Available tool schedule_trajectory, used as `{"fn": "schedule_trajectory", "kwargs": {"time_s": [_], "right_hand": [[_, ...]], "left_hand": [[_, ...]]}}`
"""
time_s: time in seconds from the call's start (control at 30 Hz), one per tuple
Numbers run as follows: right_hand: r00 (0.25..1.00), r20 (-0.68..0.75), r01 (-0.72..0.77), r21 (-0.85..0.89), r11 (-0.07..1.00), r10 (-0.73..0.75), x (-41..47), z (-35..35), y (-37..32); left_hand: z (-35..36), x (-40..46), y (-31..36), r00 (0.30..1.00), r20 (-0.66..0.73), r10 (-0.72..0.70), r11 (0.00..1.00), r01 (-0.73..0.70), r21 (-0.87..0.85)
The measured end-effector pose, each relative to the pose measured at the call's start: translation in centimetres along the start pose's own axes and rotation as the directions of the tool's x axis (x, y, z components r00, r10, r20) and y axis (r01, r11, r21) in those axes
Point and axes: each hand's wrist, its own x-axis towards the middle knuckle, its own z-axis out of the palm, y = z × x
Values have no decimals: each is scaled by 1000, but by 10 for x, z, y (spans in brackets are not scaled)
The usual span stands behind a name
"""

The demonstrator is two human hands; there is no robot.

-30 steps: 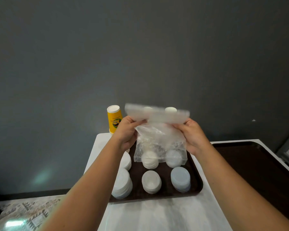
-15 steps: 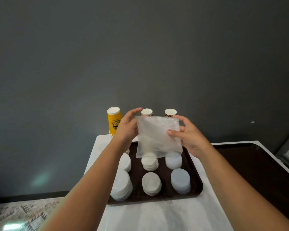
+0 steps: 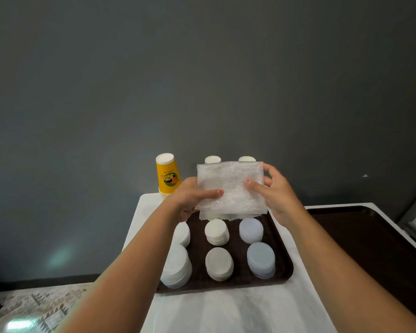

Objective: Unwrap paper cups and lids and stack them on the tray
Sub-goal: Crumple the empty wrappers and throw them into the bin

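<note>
Writing on the yellow cup stack (image 3: 168,177) is too small to read; you can only make out a green round picture with a grinning cartoon face. The cups stand upside down with white bottoms up, at the far left corner of the table (image 3: 238,311), which has a smooth white cover.

Your left hand (image 3: 190,200) and right hand (image 3: 277,195) hold a folded clear plastic wrapper (image 3: 231,188) in the air, above the far end of the tray (image 3: 285,267). It looks crinkly and shiny, folded into a flat square. Your left grip pinches its left edge with the thumb lying on top. Your right grip pinches its right edge, thumb on the front and fingers curled behind.

Two more white cup bottoms (image 3: 212,159) peek out behind the wrapper.

The tray is dark brown with round corners and a raised rim. On it sit six short stacks of round flat lids (image 3: 219,263), in two rows. Some are milky white, and the two on the right look pale blue.

A second dark tray (image 3: 370,241) lies at the right.
</note>
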Motion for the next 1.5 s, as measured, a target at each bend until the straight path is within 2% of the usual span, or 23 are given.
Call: {"fn": "schedule_trajectory", "kwargs": {"time_s": [0.17, 0.33, 0.47, 0.57, 0.63, 0.7, 0.77, 0.83, 0.9, 0.93, 1.0, 1.07, 1.13, 1.2, 1.27, 1.33, 1.43, 1.5], "right_hand": [[971, 206, -131, 15, 991, 125, -6, -2, 6], [974, 187, -150, 93, 984, 131, -4, -5, 9], [977, 174, -171, 267, 948, 127, -1, -4, 8], [979, 171, -159, 278, 947, 114, -3, -3, 4], [982, 152, -145, 224, 964, 112, -3, -3, 3], [986, 134, -110, 109, 988, 95, -2, -5, 4], [990, 130, -55, -37, 998, 60, -1, -8, 3], [987, 160, -1, -178, 984, 30, -1, -11, 1], [978, 208, 46, -277, 960, 13, -1, -12, -2], [972, 233, 67, -312, 948, 8, -1, -12, -5], [959, 284, 112, -361, 926, -5, -3, -10, -12], [942, 335, 148, -371, 917, -16, -5, -6, -20], [920, 389, 188, -355, 916, -38, -9, -1, -29], [907, 416, 206, -325, 923, -57, -12, 2, -33], [909, 409, 197, -249, 948, -82, -13, 3, -36], [918, 386, 151, -122, 981, -93, -14, 2, -35], [949, 299, 74, 103, 992, -102, -10, 3, -26], [972, 219, 22, 276, 961, -85, -6, 5, -16]], "left_hand": [[-3, 4, -2, 998, -14, 56, 997, -57, -44], [-3, 4, -4, 998, 38, 56, 984, -49, -171], [0, 7, -5, 995, 61, 75, 965, -57, -254], [3, 7, -2, 990, 104, 100, 963, -69, -262], [5, 5, -1, 984, 126, 129, 971, -100, -215], [3, 3, -2, 970, 171, 176, 983, -163, -84], [-6, 0, -1, 925, 337, 177, 967, -227, 116], [-19, -4, 2, 834, 547, 65, 922, -260, 287], [-28, -6, 5, 770, 638, -25, 930, -215, 297], [-28, -5, 6, 784, 620, -35, 947, -171, 270], [-23, -2, 7, 871, 489, -49, 965, -86, 249], [-15, 3, 6, 908, 410, -87, 932, -71, 355], [-10, 5, 6, 888, 442, -130, 881, -102, 463], [-8, 2, 7, 854, 502, -136, 860, -149, 487], [-8, -2, 7, 840, 537, -76, 892, -184, 413], [-9, -3, 6, 834, 549, 44, 938, -223, 263], [-4, -6, 8, 845, 486, 223, 962, -271, 31], [5, -8, 13, 845, 426, 324, 945, -310, -104]]}}
